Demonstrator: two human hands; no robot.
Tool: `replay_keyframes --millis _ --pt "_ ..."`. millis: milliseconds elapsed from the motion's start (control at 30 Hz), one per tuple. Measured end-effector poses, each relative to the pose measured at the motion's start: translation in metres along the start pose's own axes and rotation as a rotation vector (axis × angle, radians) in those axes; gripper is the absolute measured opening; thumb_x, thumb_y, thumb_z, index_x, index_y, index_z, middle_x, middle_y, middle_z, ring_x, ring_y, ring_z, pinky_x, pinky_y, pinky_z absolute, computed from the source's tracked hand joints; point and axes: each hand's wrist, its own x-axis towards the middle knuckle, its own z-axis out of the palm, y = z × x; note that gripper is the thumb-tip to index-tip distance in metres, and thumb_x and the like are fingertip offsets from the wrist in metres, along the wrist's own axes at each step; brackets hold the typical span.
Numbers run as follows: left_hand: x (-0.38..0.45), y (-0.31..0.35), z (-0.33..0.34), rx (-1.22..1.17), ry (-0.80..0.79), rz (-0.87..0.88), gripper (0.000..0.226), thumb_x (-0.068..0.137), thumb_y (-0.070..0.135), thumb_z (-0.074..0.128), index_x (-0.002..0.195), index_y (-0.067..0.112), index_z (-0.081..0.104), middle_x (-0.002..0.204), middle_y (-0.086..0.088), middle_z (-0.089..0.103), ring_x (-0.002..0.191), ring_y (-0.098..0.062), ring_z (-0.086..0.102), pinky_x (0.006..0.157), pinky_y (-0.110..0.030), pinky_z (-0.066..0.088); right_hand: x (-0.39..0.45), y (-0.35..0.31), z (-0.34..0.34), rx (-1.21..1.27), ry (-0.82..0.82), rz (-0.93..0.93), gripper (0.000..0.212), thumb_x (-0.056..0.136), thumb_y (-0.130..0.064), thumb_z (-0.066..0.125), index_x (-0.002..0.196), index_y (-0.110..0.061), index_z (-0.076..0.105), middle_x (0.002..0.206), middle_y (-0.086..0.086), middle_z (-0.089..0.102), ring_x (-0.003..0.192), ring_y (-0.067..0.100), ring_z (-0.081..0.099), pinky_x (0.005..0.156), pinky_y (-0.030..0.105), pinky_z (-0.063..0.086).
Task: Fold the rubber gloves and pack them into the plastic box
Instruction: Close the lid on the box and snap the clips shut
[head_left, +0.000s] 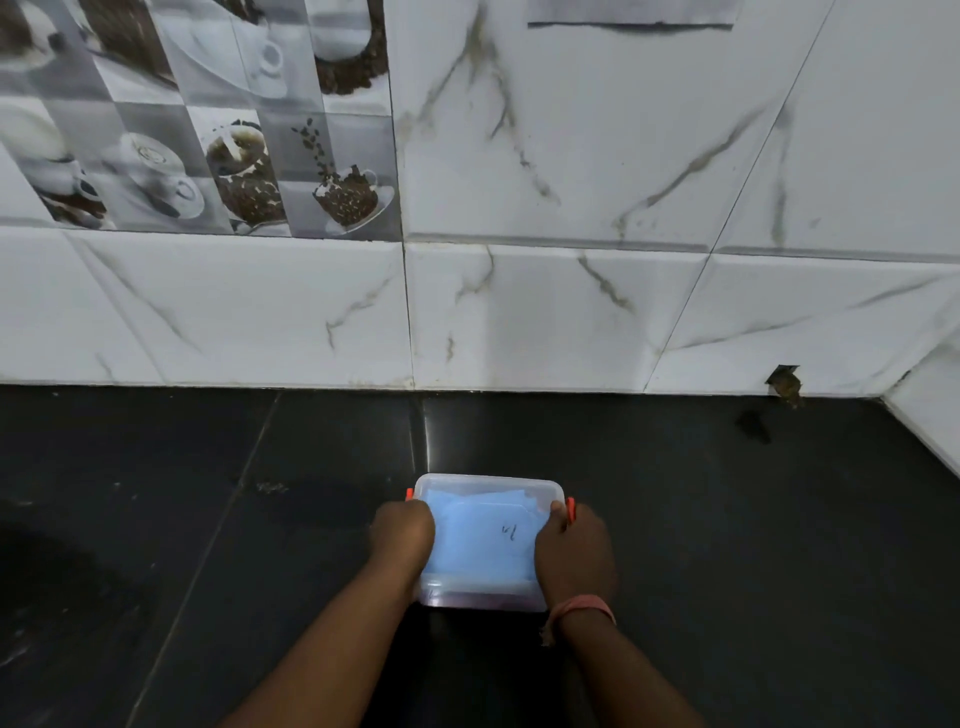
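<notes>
Rubber gloves (480, 535), blue and folded flat, sit inside the clear plastic box (485, 597) on the dark countertop (208, 519). Left hand (402, 538) and right hand (574, 553) both clamp the box's sides, by the orange latches (570, 506).

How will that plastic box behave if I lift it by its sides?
Probably light: the plastic box seems to hold only thin blue gloves. Its clear walls may flex. With the left hand and right hand on opposite sides, tipping seems unlikely.
</notes>
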Motion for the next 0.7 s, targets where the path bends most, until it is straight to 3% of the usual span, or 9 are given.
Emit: replay_keyframes --millis 67,133,267,367,433,533,700 --pt "0.001 0.017 0.007 -0.052 -0.015 0.050 0.036 0.101 0.014 0.044 0.121 -0.008 0.065 0.119 -0.025 0.068 0.103 -0.039 0.068 0.085 -0.040 0.057 0.020 -0.011 -0.006 0.039 0.024 -0.037 0.030 0.101 -0.032 0.042 0.111 -0.015 0.063 0.112 0.008 0.063 0.099 0.027 0.063 0.091 0.044 0.052" --pt "0.004 0.037 0.013 -0.053 -0.036 0.117 0.032 0.097 0.005 0.041 0.114 -0.008 0.066 0.110 -0.023 0.069 0.086 -0.034 0.068 0.067 -0.036 0.053 0.043 -0.024 -0.011 0.048 0.008 -0.058 0.029 0.101 -0.028 0.042 0.119 -0.015 0.060 0.118 0.009 0.058 0.103 0.029 0.061 0.093 0.042 0.050" --pt "0.029 0.073 0.022 0.037 -0.120 0.290 0.032 0.088 -0.008 0.042 0.100 -0.006 0.071 0.101 -0.026 0.073 0.094 -0.039 0.072 0.079 -0.042 0.059 0.096 -0.041 -0.014 0.035 -0.116 -0.103 0.028 0.095 -0.011 0.046 0.121 -0.011 0.058 0.119 0.015 0.055 0.103 0.031 0.058 0.091 0.038 0.046" --pt "0.053 0.096 0.030 0.146 -0.098 0.378 0.030 0.083 -0.014 0.045 0.091 -0.004 0.072 0.093 -0.020 0.073 0.091 -0.034 0.071 0.075 -0.037 0.055 0.134 -0.056 -0.011 0.004 -0.174 -0.138 0.038 0.090 -0.004 0.048 0.125 -0.012 0.059 0.122 0.017 0.058 0.095 0.028 0.057 0.084 0.030 0.043" --pt "0.066 0.107 0.035 0.205 -0.063 0.412 0.031 0.083 -0.013 0.049 0.097 -0.001 0.074 0.099 -0.021 0.074 0.096 -0.035 0.071 0.080 -0.036 0.055 0.154 -0.066 -0.004 0.019 -0.197 -0.133 0.048 0.090 -0.003 0.048 0.137 -0.012 0.056 0.134 0.019 0.056 0.112 0.033 0.059 0.095 0.031 0.045" --pt "0.087 0.119 0.044 0.310 0.000 0.449 0.026 0.086 -0.005 0.054 0.104 0.002 0.073 0.107 -0.020 0.074 0.103 -0.038 0.070 0.084 -0.034 0.053 0.179 -0.072 0.009 0.008 -0.220 -0.111 0.056 0.094 -0.003 0.049 0.149 -0.007 0.043 0.152 0.016 0.046 0.138 0.031 0.045 0.115 0.031 0.033" --pt "0.115 0.127 0.057 0.351 0.066 0.462 0.027 0.089 0.002 0.056 0.108 0.008 0.075 0.103 -0.014 0.075 0.099 -0.033 0.070 0.084 -0.033 0.054 0.198 -0.070 0.036 0.031 -0.119 -0.124 0.054 0.098 -0.007 0.046 0.152 -0.012 0.039 0.147 0.016 0.049 0.131 0.029 0.052 0.108 0.030 0.037"
